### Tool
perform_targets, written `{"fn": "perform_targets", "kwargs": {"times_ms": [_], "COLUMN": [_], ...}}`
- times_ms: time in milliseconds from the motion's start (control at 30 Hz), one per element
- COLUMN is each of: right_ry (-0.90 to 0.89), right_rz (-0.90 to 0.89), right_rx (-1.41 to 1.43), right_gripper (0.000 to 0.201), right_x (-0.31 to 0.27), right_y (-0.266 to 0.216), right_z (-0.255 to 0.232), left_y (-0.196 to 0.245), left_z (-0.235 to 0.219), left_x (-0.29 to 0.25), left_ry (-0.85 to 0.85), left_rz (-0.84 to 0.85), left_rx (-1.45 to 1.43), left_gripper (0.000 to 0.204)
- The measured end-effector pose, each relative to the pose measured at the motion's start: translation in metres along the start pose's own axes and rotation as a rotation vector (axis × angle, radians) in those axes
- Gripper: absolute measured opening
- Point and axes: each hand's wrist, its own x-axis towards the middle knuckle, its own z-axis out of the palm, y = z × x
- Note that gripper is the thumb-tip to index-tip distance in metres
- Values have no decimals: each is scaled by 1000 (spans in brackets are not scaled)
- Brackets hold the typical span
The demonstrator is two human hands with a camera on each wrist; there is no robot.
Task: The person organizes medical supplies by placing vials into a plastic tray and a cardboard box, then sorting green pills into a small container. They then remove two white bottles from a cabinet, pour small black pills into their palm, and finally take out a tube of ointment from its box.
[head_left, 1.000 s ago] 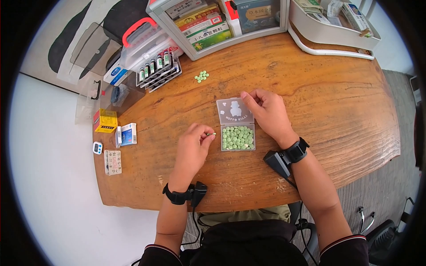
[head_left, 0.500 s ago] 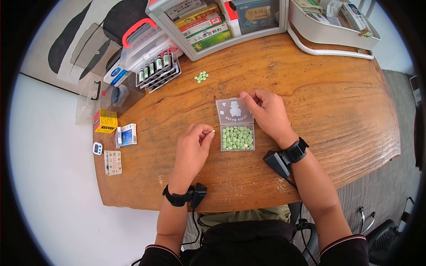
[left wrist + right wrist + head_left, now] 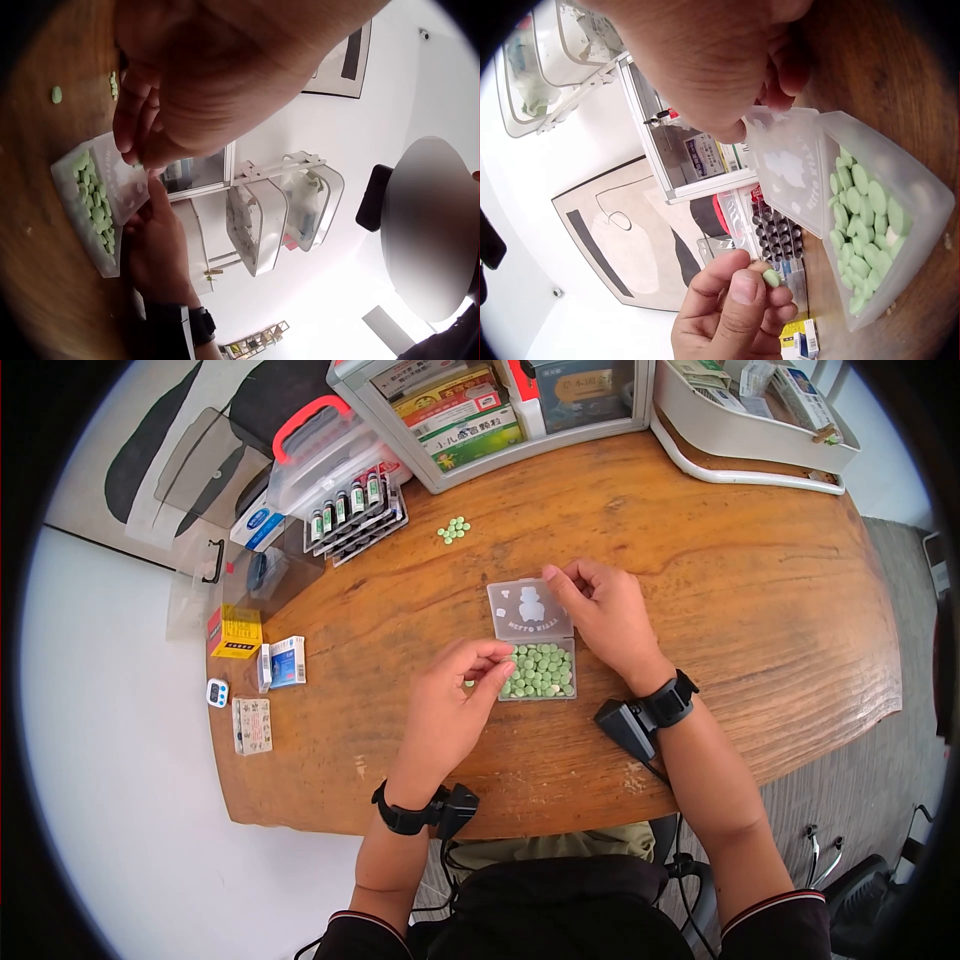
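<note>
A small clear plastic pill box [image 3: 922, 247] lies with its lid raised and is filled with green tablets [image 3: 543, 671]. My left hand [image 3: 452, 695] pinches one green tablet [image 3: 772, 278] between thumb and fingertips, at the box's left edge. My right hand [image 3: 613, 618] holds the top right corner of the printed lid [image 3: 513, 622] between thumb and fingers. A loose green tablet [image 3: 56, 94] lies on the wooden table beside the left hand. Farther back on the table is a small cluster of green tablets [image 3: 454, 530].
Medicine vials in trays [image 3: 350, 510] and a clear case with a red handle [image 3: 310, 470] stand at the back left. A glass-fronted cabinet [image 3: 480, 478] and a white bin [image 3: 760, 455] stand behind. Small boxes [image 3: 236, 632] and a timer [image 3: 217, 693] sit at the left edge.
My left hand has moved right with its tablet to the pill box's edge, and a loose tablet now shows by it. My right hand has stayed at the lid.
</note>
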Motion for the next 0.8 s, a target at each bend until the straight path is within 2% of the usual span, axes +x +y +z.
{"fn": "perform_targets", "kwargs": {"times_ms": [100, 200, 267, 400, 467, 500, 567, 667, 800], "right_ry": [7, 4, -8, 7, 13, -2, -18, -6, -3], "right_rz": [-5, 7, 15, -11, -13, 3, 19, -8, 2], "right_rx": [-9, -25, -27, -23, -40, -36, -31, -13, -22], "right_gripper": [38, 38, 38, 39, 39, 38, 38, 38, 38], "right_x": [0, 0, 0, 0, 0, 0, -1, -1, -2], "right_y": [-1, 0, 1, 0, 0, -1, -1, -3, -3], "right_z": [0, -1, 0, 0, -1, -1, -1, 0, 0], "left_y": [1, -1, -1, -3, -10, -15, -27, -34, -27], "left_z": [2, 3, 2, -8, -11, -14, -18, -16, -15], "left_x": [0, -2, -4, -5, -8, -8, -9, -10, -9], "left_ry": [2, 25, 65, -10, 100, 98, 135, 71, 32], "left_rz": [-32, 19, 120, 92, 101, 101, 139, 57, 50], "left_rx": [-74, -127, -58, 64, 129, 130, 416, 356, 387], "left_gripper": [20, 20, 19, 19, 18, 18, 16, 15, 13]}}
